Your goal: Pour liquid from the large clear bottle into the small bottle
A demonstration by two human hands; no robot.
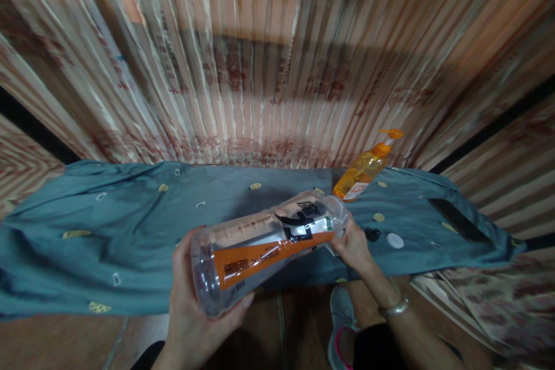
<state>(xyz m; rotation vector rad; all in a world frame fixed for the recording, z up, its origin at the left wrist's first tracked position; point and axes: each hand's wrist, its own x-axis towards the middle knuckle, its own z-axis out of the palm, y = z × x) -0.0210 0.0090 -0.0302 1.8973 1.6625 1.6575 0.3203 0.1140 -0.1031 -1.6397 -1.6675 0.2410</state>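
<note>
A large clear plastic bottle (269,243) with an orange, black and white label lies tilted across the middle of the view, held above the cloth. My left hand (195,295) is wrapped round its base end. At the neck end, my right hand (351,243) grips it, and the bottle hides part of the fingers. Whether a cap sits on the neck I cannot tell. Just beyond the neck stands an orange pump bottle (359,173) with yellow-orange liquid inside.
A blue-green cloth (143,254) covers the surface. To the right lie a small black object (372,235), a white round disc (395,240) and a dark flat phone-like slab (459,219). A striped curtain (269,69) hangs behind. Below is a shoe (341,312).
</note>
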